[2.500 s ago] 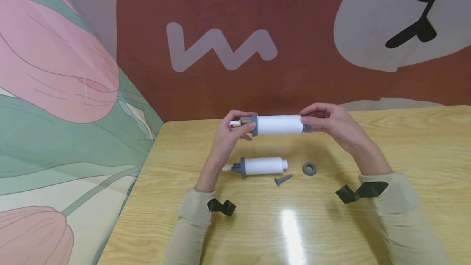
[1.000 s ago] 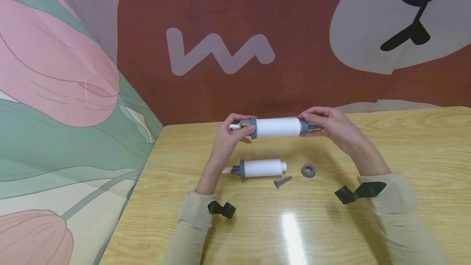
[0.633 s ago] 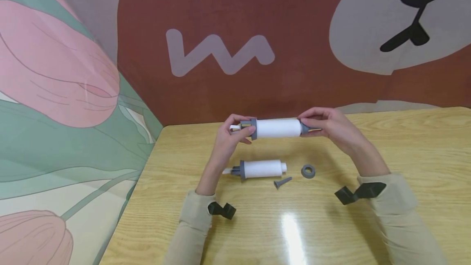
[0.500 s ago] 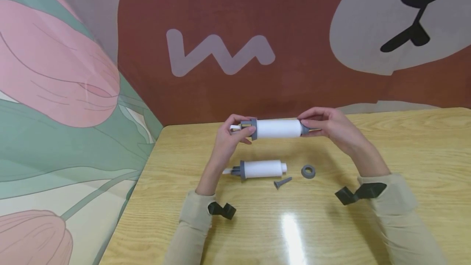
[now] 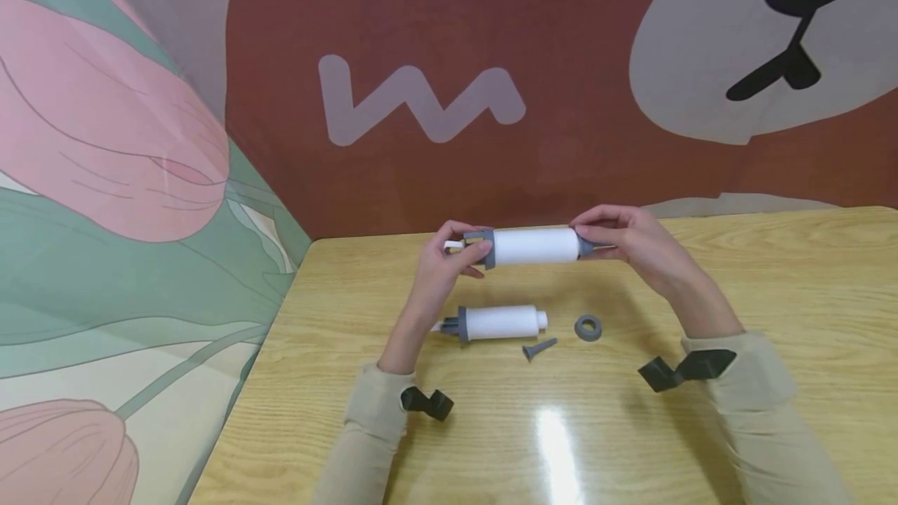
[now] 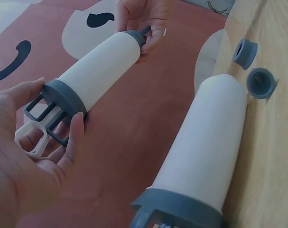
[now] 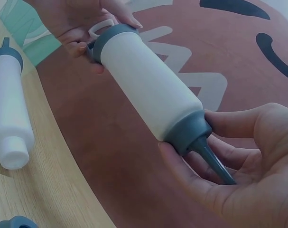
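Held level above the table is a large syringe (image 5: 535, 245) with a white barrel, a grey collar with finger loops, and a white plunger ring. My left hand (image 5: 429, 279) grips the looped collar (image 6: 63, 100), thumb and fingers around it; the white plunger ring (image 6: 33, 138) lies near the palm. My right hand (image 5: 641, 244) pinches the grey tapered nozzle (image 7: 190, 130) at the barrel's other end, its tip pointing toward the palm. In the right wrist view the nozzle's wide base meets the barrel.
A second syringe (image 5: 501, 322) lies on the wooden table (image 5: 316, 411), its narrow white outlet bare. Close to it lie a loose grey nozzle (image 5: 539, 348) and a grey ring (image 5: 588, 327). Behind the table stands a reddish-brown patterned wall (image 5: 582, 162).
The right fingers have shifted from over the barrel's end onto the nozzle's base. Lately the left hand and the held syringe have moved slightly right. The items on the table stay put.
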Motion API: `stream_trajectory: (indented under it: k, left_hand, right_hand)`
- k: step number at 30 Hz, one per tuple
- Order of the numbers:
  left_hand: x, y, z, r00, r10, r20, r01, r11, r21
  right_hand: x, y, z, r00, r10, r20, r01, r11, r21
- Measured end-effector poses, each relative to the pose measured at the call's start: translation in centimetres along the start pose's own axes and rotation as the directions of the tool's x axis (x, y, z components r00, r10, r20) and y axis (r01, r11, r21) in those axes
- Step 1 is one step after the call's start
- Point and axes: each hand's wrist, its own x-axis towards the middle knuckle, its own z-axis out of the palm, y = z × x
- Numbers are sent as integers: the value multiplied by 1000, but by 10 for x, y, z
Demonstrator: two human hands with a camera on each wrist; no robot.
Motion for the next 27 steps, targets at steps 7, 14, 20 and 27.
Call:
stream_trajectory:
  k: [7,14,20,27]
  left_hand:
    - [-1,-4,1,1000,-6,-24,5,999,-43]
    - [0,-5,1,999,-12,-29,11,999,-39]
    - [1,-5,0,1000,-12,-28,11,999,-42]
    - [-1,-5,-1,999,-16,-32,15,1000,-22]
  right_hand:
    - [1,-1,3,1000,4,-12,-4,1000,-12]
    - [0,-1,3,1000,-3,-6,3,1000,-10]
    - [-2,-1,2,1000,0,-1,0,1000,16]
    - [0,1,1,1000,16,8,-16,998,65]
